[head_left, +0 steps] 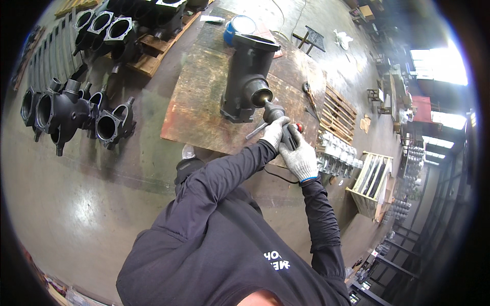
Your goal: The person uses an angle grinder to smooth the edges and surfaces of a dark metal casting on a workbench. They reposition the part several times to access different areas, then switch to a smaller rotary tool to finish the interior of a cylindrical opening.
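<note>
A large black cast pipe fitting (244, 71) with square flanges stands on the worn wooden tabletop (191, 97). Its round side opening (260, 93) faces me, and a bright spot shows inside it. Both gloved hands grip a dark corded grinder whose slim tip reaches into that opening. My left hand (274, 132) wraps around the front of the grinder (274, 112), nearest the fitting. Further back, my right hand (300, 157) is closed around its body. Whether the tip touches the metal inside cannot be made out.
A blue-and-white bucket (240, 26) is behind the fitting. Scissors (306, 87) lie at the table's right side. Several black castings (71, 109) stand on the floor at left, more on a pallet (153, 48). Slatted pallet (337, 115) and silvery metal parts (337, 153) are at right.
</note>
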Demonstrator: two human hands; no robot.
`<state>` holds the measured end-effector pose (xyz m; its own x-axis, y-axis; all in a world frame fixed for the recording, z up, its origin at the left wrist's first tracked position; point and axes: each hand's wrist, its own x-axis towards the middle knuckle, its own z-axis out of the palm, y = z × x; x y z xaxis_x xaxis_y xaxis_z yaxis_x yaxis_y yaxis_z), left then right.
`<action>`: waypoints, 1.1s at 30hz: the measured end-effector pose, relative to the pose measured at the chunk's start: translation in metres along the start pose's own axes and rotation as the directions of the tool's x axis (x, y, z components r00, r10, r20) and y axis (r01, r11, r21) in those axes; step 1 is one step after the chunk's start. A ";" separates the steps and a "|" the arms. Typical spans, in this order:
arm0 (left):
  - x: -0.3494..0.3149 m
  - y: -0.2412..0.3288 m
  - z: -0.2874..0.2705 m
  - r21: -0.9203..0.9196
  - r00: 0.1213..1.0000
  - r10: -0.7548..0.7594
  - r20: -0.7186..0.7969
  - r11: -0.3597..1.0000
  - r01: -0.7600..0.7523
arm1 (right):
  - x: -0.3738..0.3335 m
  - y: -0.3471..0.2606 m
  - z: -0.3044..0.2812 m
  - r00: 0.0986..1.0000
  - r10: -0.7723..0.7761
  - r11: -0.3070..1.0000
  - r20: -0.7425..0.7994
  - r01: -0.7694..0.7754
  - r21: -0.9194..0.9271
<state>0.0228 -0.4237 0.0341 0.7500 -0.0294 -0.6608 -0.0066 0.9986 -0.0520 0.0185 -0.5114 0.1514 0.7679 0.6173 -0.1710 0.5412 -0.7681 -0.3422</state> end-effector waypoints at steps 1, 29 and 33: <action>-0.002 -0.001 0.000 -0.026 1.000 -0.017 -0.003 1.000 0.017 | 0.001 0.000 0.000 1.000 0.013 1.000 0.014 -0.013 0.003; 0.081 0.022 -0.023 -0.049 0.995 -0.058 0.077 0.997 0.062 | 0.059 0.007 0.021 0.989 -0.004 0.999 0.145 0.009 -0.032; 0.065 -0.002 -0.018 -0.053 0.999 0.021 0.034 0.998 -0.020 | 0.035 0.005 0.004 0.990 0.035 0.999 0.136 -0.031 -0.030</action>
<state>0.0599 -0.4285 -0.0227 0.7716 -0.0065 -0.6361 -0.0566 0.9953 -0.0789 0.0470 -0.4932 0.1397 0.7322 0.6078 -0.3072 0.5273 -0.7915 -0.3091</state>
